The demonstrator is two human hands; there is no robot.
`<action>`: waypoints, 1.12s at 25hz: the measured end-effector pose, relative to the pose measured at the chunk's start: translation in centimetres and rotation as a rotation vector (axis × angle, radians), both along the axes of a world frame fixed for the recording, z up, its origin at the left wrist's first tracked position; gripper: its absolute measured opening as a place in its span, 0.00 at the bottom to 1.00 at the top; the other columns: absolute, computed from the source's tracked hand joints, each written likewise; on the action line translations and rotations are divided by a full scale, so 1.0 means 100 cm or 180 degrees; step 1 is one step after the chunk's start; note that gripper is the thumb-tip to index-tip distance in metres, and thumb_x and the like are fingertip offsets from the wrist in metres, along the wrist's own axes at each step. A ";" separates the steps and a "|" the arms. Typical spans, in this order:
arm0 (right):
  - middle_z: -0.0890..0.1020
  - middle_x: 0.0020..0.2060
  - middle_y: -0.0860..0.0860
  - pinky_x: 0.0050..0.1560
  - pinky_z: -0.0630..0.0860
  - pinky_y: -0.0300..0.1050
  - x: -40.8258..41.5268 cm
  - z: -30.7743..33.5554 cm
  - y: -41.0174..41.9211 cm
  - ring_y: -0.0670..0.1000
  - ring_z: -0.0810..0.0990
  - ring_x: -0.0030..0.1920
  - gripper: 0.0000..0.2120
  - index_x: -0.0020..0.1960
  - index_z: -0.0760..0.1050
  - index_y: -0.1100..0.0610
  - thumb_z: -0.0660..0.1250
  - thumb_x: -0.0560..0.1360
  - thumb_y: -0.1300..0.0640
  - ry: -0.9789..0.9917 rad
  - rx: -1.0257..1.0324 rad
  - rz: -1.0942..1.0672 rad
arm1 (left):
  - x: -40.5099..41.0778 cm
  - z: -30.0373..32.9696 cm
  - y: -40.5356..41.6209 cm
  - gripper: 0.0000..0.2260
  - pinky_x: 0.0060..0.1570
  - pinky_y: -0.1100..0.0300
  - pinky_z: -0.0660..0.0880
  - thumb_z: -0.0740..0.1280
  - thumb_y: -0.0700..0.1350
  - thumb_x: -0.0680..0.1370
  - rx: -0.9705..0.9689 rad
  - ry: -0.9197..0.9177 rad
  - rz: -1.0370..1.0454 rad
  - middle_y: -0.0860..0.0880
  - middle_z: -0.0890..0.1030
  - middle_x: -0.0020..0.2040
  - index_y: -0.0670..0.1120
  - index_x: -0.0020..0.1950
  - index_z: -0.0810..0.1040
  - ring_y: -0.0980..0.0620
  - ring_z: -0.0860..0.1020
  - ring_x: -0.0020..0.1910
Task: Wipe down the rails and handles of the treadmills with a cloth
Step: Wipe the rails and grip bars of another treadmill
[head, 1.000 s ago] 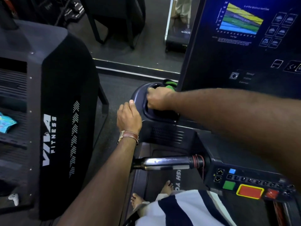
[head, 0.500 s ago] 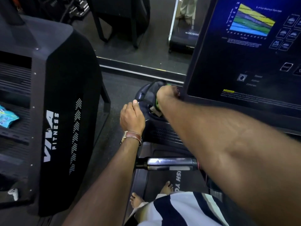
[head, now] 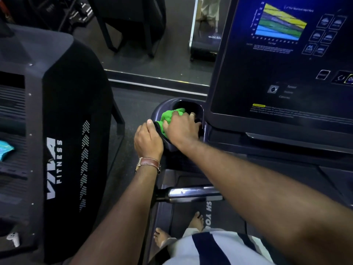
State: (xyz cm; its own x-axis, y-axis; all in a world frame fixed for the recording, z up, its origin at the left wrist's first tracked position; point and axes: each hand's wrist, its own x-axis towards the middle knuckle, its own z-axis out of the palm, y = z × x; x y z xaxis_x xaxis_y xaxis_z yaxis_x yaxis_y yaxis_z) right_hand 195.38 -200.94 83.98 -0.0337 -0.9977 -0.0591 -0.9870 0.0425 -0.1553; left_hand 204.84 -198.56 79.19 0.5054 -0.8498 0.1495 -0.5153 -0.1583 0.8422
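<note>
The right hand (head: 182,129), which half a second ago was bunched at the inner edge of the cup holder (head: 168,107) with only a sliver of green showing, now lies flatter across the holder's mouth, fingers curled down over the green cloth (head: 171,116), pressing it against the near-left rim, so that far more of the cloth is visible. The left hand (head: 148,141), wearing a brown watch strap (head: 150,162), has kept its place on the holder's outer left edge, fingers closed around the rim, thumb touching the cloth. The chrome handle (head: 191,193) below stays uncovered.
</note>
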 end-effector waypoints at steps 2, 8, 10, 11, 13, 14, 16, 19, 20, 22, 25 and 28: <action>0.74 0.59 0.60 0.52 0.76 0.62 -0.018 -0.001 0.007 0.63 0.72 0.61 0.16 0.64 0.71 0.54 0.62 0.78 0.52 -0.0067 -0.0003 0.0199 | 0.000 -0.001 -0.001 0.23 0.45 0.53 0.67 0.51 0.51 0.82 0.0044 -0.0025 0.0003 0.41 0.82 0.44 0.39 0.42 0.79 0.40 0.77 0.47; 0.61 0.72 0.65 0.56 0.76 0.63 -0.012 -0.014 -0.007 0.66 0.70 0.66 0.20 0.71 0.63 0.56 0.55 0.79 0.64 -0.0038 -0.0630 -0.0716 | -0.001 -0.005 0.002 0.22 0.43 0.56 0.64 0.51 0.52 0.81 0.0200 -0.0322 -0.0067 0.44 0.80 0.45 0.41 0.44 0.79 0.43 0.76 0.47; 0.58 0.74 0.66 0.66 0.69 0.66 -0.004 -0.015 -0.032 0.69 0.66 0.68 0.25 0.74 0.61 0.55 0.60 0.78 0.61 -0.0482 -0.0443 -0.1121 | 0.002 -0.008 0.003 0.22 0.44 0.53 0.67 0.51 0.53 0.81 0.0198 -0.0415 -0.0142 0.44 0.80 0.44 0.41 0.43 0.78 0.42 0.76 0.47; 0.59 0.73 0.65 0.67 0.67 0.65 -0.004 -0.016 -0.035 0.69 0.66 0.68 0.26 0.74 0.63 0.53 0.62 0.77 0.59 -0.0594 -0.0378 -0.0937 | 0.002 -0.008 0.003 0.22 0.44 0.52 0.68 0.51 0.53 0.80 0.0175 -0.0403 -0.0143 0.44 0.80 0.44 0.41 0.42 0.78 0.42 0.76 0.46; 0.64 0.70 0.61 0.66 0.68 0.59 -0.019 -0.029 -0.033 0.67 0.68 0.65 0.23 0.72 0.68 0.53 0.63 0.77 0.57 -0.0778 -0.0299 -0.0139 | 0.002 -0.007 0.003 0.22 0.45 0.50 0.69 0.51 0.53 0.80 0.0138 -0.0299 -0.0124 0.43 0.80 0.44 0.40 0.43 0.79 0.41 0.76 0.46; 0.66 0.68 0.60 0.65 0.68 0.55 -0.030 -0.036 -0.034 0.65 0.70 0.64 0.21 0.70 0.70 0.54 0.61 0.77 0.57 -0.0850 -0.0258 -0.0052 | 0.002 -0.007 0.003 0.23 0.45 0.50 0.69 0.50 0.53 0.80 0.0123 -0.0270 -0.0118 0.43 0.80 0.44 0.40 0.43 0.79 0.41 0.76 0.46; 0.68 0.66 0.60 0.63 0.69 0.54 -0.032 -0.040 -0.035 0.63 0.72 0.64 0.17 0.67 0.70 0.57 0.59 0.79 0.59 -0.0773 -0.0416 -0.0615 | 0.002 -0.007 0.004 0.23 0.44 0.50 0.71 0.50 0.54 0.80 0.0146 -0.0278 -0.0130 0.44 0.80 0.44 0.40 0.43 0.79 0.43 0.76 0.45; 0.77 0.60 0.62 0.57 0.74 0.53 -0.002 -0.024 -0.035 0.63 0.77 0.58 0.14 0.62 0.72 0.60 0.62 0.78 0.58 -0.0961 -0.0499 -0.0966 | 0.002 -0.004 0.005 0.24 0.45 0.49 0.72 0.49 0.55 0.79 0.0224 -0.0287 -0.0119 0.45 0.80 0.44 0.41 0.42 0.78 0.42 0.76 0.45; 0.80 0.57 0.60 0.53 0.74 0.49 -0.002 -0.019 -0.038 0.63 0.79 0.57 0.13 0.60 0.75 0.59 0.63 0.78 0.56 -0.1308 -0.0441 -0.0969 | 0.002 -0.003 0.003 0.24 0.45 0.48 0.72 0.49 0.55 0.79 0.0243 -0.0303 -0.0101 0.44 0.80 0.44 0.41 0.42 0.78 0.41 0.76 0.45; 0.82 0.53 0.54 0.46 0.70 0.41 -0.016 -0.013 -0.046 0.59 0.81 0.56 0.12 0.58 0.78 0.56 0.65 0.77 0.53 -0.1313 -0.0066 -0.0784 | -0.001 -0.002 0.002 0.23 0.45 0.47 0.72 0.50 0.54 0.79 0.0266 -0.0333 -0.0123 0.42 0.80 0.44 0.40 0.42 0.78 0.40 0.76 0.45; 0.79 0.61 0.57 0.59 0.73 0.47 -0.024 -0.003 -0.047 0.60 0.77 0.63 0.15 0.63 0.77 0.58 0.61 0.80 0.57 -0.0958 0.0506 -0.0916 | -0.004 -0.002 0.001 0.22 0.46 0.46 0.73 0.52 0.53 0.80 0.0261 -0.0384 -0.0179 0.42 0.79 0.44 0.40 0.42 0.77 0.41 0.76 0.45; 0.78 0.63 0.59 0.63 0.71 0.53 -0.013 -0.005 -0.046 0.61 0.74 0.65 0.16 0.64 0.77 0.57 0.60 0.79 0.57 -0.0432 0.0426 -0.0761 | -0.002 -0.004 0.002 0.23 0.47 0.46 0.72 0.50 0.54 0.80 0.0236 -0.0334 -0.0145 0.43 0.79 0.44 0.40 0.42 0.77 0.41 0.76 0.46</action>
State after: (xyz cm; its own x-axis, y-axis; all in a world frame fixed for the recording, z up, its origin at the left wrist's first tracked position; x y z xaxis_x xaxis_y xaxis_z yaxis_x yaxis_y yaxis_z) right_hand 194.11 -205.54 83.53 -0.2495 -0.9454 -0.2096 -0.9171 0.3002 -0.2624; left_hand 204.62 -198.40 78.76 0.4509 -0.8823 0.1353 -0.6080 -0.1926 0.7702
